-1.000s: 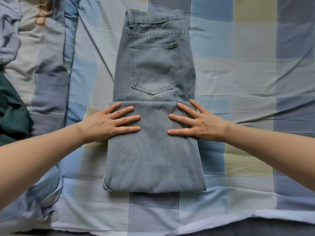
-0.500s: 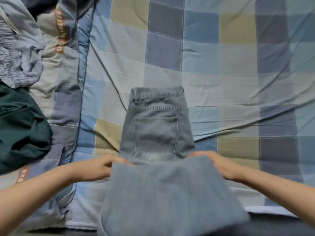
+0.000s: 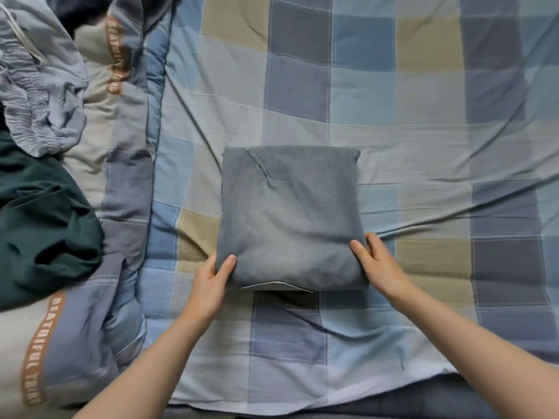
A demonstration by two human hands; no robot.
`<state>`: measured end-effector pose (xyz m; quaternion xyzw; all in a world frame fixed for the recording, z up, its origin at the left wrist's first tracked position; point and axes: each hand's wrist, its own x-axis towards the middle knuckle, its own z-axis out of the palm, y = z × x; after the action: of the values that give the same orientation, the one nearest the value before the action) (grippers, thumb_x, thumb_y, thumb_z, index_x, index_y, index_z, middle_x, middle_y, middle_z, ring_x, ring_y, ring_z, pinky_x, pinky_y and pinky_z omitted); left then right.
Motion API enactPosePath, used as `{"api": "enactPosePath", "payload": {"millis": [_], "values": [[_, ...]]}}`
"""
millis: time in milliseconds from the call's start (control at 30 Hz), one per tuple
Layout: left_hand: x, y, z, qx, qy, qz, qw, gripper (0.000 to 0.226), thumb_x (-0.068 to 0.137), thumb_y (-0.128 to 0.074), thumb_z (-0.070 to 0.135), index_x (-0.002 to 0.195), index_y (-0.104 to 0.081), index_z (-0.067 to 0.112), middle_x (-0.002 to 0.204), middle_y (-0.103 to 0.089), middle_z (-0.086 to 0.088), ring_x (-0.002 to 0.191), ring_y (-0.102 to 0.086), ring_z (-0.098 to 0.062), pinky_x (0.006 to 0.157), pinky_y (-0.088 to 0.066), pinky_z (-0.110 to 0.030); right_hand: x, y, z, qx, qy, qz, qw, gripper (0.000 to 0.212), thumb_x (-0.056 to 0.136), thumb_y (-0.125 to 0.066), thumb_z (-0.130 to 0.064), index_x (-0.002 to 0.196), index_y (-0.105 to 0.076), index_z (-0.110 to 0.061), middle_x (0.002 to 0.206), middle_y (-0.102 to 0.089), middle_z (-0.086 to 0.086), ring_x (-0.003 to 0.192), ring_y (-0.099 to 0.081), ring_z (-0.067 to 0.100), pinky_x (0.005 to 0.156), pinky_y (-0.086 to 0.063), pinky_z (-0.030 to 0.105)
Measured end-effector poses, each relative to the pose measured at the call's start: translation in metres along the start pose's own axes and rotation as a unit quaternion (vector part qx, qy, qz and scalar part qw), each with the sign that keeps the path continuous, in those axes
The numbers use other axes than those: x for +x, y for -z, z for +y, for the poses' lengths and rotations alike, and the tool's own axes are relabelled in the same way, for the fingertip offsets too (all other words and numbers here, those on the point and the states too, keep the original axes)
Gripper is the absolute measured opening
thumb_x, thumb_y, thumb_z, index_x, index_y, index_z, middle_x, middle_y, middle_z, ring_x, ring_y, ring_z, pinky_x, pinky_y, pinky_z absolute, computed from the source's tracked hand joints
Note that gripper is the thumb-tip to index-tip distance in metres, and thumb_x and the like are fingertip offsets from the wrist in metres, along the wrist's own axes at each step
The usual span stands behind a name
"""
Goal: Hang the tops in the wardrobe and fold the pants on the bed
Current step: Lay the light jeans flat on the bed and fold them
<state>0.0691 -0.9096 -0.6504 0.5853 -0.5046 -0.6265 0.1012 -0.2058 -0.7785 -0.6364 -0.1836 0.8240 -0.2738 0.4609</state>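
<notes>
The grey-blue jeans (image 3: 287,213) lie folded into a compact square in the middle of the checked bedsheet (image 3: 423,101). My left hand (image 3: 211,282) grips the near left corner of the bundle, thumb on top and fingers tucked under. My right hand (image 3: 378,264) holds the near right corner the same way. A pale inner edge of denim shows along the near side between my hands.
A dark green garment (image 3: 39,225) and a crumpled grey-blue garment (image 3: 36,95) lie on the rumpled duvet (image 3: 121,122) at the left. The bed's near edge (image 3: 332,409) runs along the bottom of the view.
The lower folded part of the jeans has been flipped up over the waist and pocket, making a square bundle. My hands went from pressing flat on the denim to gripping its near corners.
</notes>
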Motion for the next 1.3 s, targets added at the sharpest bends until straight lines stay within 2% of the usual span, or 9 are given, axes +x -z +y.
{"api": "enactPosePath", "payload": {"millis": [67, 133, 233, 400, 567, 700, 1000, 1200, 1300], "values": [[-0.007, 0.001, -0.013, 0.025, 0.032, -0.036, 0.999, 0.022, 0.1, -0.051, 0.016, 0.119, -0.061, 0.019, 0.112, -0.066, 0.015, 0.108, -0.061, 0.002, 0.094, -0.047, -0.013, -0.005, -0.003, 0.011, 0.015, -0.023, -0.014, 1.0, 0.017, 0.1, -0.047, -0.025, 0.108, -0.052, -0.011, 0.096, -0.064, -0.001, 0.081, -0.056, 0.0, 0.064, -0.042, 0.009], [-0.012, 0.002, -0.024, 0.081, 0.06, -0.047, 0.994, 0.02, 0.097, -0.056, 0.029, 0.117, -0.059, 0.026, 0.116, -0.066, 0.009, 0.117, -0.058, -0.011, 0.1, -0.045, -0.024, -0.005, -0.01, 0.022, 0.008, -0.062, -0.026, 0.998, 0.022, 0.099, -0.049, -0.028, 0.114, -0.053, -0.012, 0.11, -0.064, 0.01, 0.089, -0.059, 0.011, 0.069, -0.044, 0.017], [-0.005, -0.002, -0.018, 0.122, 0.017, 0.071, 0.99, 0.04, 0.088, -0.065, 0.033, 0.125, -0.052, 0.024, 0.121, -0.057, -0.002, 0.109, -0.055, -0.019, 0.101, -0.043, -0.04, 0.0, -0.019, 0.017, -0.021, -0.067, 0.064, 0.995, 0.045, 0.09, -0.056, -0.042, 0.124, -0.05, -0.013, 0.122, -0.057, 0.014, 0.104, -0.055, 0.024, 0.086, -0.041, 0.032], [0.027, -0.031, 0.019, 0.123, -0.031, 0.134, 0.983, 0.057, 0.095, -0.057, 0.032, 0.145, -0.034, 0.019, 0.143, -0.049, -0.005, 0.129, -0.048, -0.023, 0.102, -0.036, -0.029, 0.009, -0.039, -0.013, -0.044, 0.028, 0.136, 0.989, 0.063, 0.098, -0.046, -0.036, 0.149, -0.021, -0.01, 0.15, -0.03, 0.018, 0.138, -0.03, 0.029, 0.112, -0.023, 0.035], [0.038, -0.05, 0.017, 0.203, -0.018, 0.21, 0.956, 0.059, 0.095, -0.052, 0.044, 0.146, -0.032, 0.022, 0.146, -0.048, -0.007, 0.129, -0.047, -0.031, 0.099, -0.038, -0.039, 0.019, -0.057, -0.008, -0.111, 0.011, 0.2, 0.973, 0.059, 0.099, -0.039, -0.041, 0.148, -0.021, -0.015, 0.147, -0.036, 0.018, 0.127, -0.042, 0.039, 0.101, -0.034, 0.045], [0.025, -0.05, 0.006, 0.197, 0.01, 0.213, 0.957, 0.055, 0.097, -0.049, 0.045, 0.145, -0.035, 0.023, 0.14, -0.054, -0.012, 0.123, -0.051, -0.037, 0.095, -0.039, -0.039, 0.009, -0.053, 0.001, -0.117, 0.009, 0.174, 0.978, 0.058, 0.099, -0.039, -0.043, 0.147, -0.02, -0.018, 0.142, -0.044, 0.023, 0.119, -0.047, 0.045, 0.094, -0.038, 0.045], [-0.079, -0.041, 0.037, 0.138, -0.035, 0.223, 0.964, 0.036, 0.098, -0.051, 0.037, 0.132, -0.049, 0.026, 0.128, -0.062, -0.004, 0.112, -0.058, -0.027, 0.087, -0.048, -0.041, -0.09, -0.011, -0.018, -0.071, 0.008, 0.168, 0.983, 0.042, 0.098, -0.045, -0.037, 0.135, -0.04, -0.016, 0.122, -0.062, 0.016, 0.109, -0.056, 0.039, 0.08, -0.041, 0.039], [-0.16, -0.024, 0.095, 0.143, -0.083, 0.179, 0.97, 0.031, 0.096, -0.055, 0.036, 0.126, -0.048, 0.033, 0.124, -0.061, 0.001, 0.111, -0.059, -0.024, 0.083, -0.05, -0.041, -0.183, 0.025, -0.048, -0.078, 0.029, 0.163, 0.983, 0.043, 0.098, -0.041, -0.042, 0.135, -0.038, -0.02, 0.126, -0.06, 0.012, 0.111, -0.056, 0.036, 0.082, -0.046, 0.042], [-0.206, -0.007, 0.142, 0.172, -0.15, 0.159, 0.961, 0.042, 0.092, -0.062, 0.031, 0.132, -0.048, 0.029, 0.13, -0.057, 0.004, 0.116, -0.055, -0.018, 0.088, -0.043, -0.031, -0.24, 0.042, -0.075, -0.064, 0.042, 0.182, 0.98, 0.048, 0.097, -0.039, -0.044, 0.139, -0.035, -0.021, 0.135, -0.054, 0.009, 0.12, -0.052, 0.031, 0.092, -0.045, 0.041]]}}
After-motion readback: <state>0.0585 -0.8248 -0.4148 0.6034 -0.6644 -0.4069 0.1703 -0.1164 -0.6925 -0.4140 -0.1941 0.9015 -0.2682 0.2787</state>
